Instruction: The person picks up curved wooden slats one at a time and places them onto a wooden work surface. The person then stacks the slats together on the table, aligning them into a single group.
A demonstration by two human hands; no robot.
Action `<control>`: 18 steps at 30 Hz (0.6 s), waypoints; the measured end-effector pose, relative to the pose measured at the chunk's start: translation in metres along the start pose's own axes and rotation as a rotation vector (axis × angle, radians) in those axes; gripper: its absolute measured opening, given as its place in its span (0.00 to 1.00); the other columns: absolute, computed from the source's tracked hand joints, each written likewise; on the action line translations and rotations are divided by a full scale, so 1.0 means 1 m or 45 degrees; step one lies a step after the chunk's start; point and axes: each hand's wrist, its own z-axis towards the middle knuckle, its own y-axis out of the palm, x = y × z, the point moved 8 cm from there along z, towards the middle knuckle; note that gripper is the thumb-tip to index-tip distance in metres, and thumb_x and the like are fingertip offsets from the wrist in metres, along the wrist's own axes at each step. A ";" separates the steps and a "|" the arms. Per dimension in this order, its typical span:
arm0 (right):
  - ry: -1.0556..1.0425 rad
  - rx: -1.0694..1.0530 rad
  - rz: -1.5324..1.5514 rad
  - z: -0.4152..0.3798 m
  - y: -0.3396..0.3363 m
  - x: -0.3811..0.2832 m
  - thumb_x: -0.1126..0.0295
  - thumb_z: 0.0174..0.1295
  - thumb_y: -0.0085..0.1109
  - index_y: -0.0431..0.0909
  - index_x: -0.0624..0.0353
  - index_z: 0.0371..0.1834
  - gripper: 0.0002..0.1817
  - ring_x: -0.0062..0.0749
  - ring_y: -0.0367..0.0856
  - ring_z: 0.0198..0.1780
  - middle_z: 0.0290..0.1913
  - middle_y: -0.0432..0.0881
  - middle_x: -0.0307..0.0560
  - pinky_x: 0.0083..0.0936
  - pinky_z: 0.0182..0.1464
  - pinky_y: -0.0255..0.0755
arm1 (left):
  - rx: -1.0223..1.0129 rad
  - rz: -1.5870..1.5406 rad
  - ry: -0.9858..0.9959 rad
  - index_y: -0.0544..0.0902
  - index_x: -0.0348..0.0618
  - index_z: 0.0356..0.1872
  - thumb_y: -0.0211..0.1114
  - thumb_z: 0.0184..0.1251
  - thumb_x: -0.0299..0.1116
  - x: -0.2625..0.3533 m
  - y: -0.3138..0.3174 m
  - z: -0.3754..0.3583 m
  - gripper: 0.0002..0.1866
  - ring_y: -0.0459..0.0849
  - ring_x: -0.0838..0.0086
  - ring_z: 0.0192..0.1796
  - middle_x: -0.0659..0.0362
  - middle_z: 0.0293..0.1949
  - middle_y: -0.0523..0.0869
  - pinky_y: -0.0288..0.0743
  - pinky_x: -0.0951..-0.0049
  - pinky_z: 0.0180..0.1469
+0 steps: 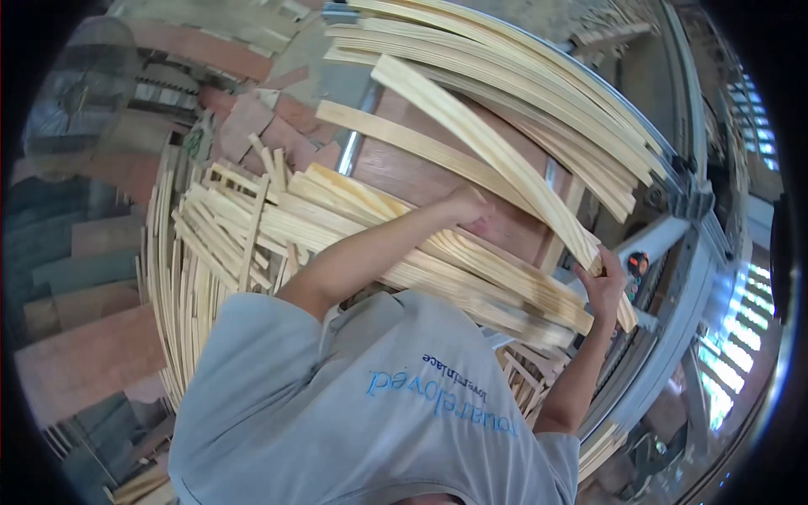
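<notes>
My right hand (604, 284) grips the near end of a long pale wooden strip (488, 143), its fingers wrapped round the end. The strip slants up and away to the left, raised above the work surface. My left hand (469, 209) is over the reddish-brown board (396, 143), beside the strip pile, with its fingers curled in and nothing visible in them. Another wooden strip (421, 151) lies across the board just beyond my left hand. Close under my left forearm is a pile of wooden strips (497, 269).
A stack of long strips (505, 76) lies along the far side, next to a metal frame (673, 278). Short, thin sticks (219, 227) are heaped at the left. A fan (80, 97) stands at the far left. Reddish boards (93, 362) lie on the floor.
</notes>
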 end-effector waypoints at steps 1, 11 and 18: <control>-0.002 -0.069 -0.049 0.008 0.014 0.005 0.72 0.38 0.82 0.83 0.59 0.47 0.28 0.43 0.81 0.38 0.37 0.82 0.50 0.31 0.42 0.76 | -0.002 0.387 0.126 0.84 0.37 0.38 0.64 0.71 0.34 0.015 -0.020 -0.022 0.10 0.88 0.66 0.34 0.51 0.37 0.87 0.85 0.70 0.39; -0.379 -0.195 -0.167 0.076 0.127 -0.021 0.62 0.39 0.81 0.83 0.58 0.45 0.27 0.52 0.78 0.44 0.43 0.81 0.55 0.44 0.45 0.73 | 1.060 1.452 0.424 0.71 0.37 0.65 0.70 0.60 0.23 0.139 -0.262 -0.203 0.30 0.87 0.66 0.51 0.50 0.47 0.87 0.82 0.64 0.48; -0.269 -0.188 -0.282 0.076 0.145 0.002 0.60 0.41 0.81 0.81 0.50 0.53 0.32 0.47 0.79 0.54 0.50 0.82 0.46 0.44 0.55 0.72 | 0.979 1.528 0.696 0.73 0.43 0.67 0.70 0.55 0.17 0.111 -0.344 -0.141 0.35 0.88 0.64 0.52 0.47 0.50 0.87 0.82 0.66 0.50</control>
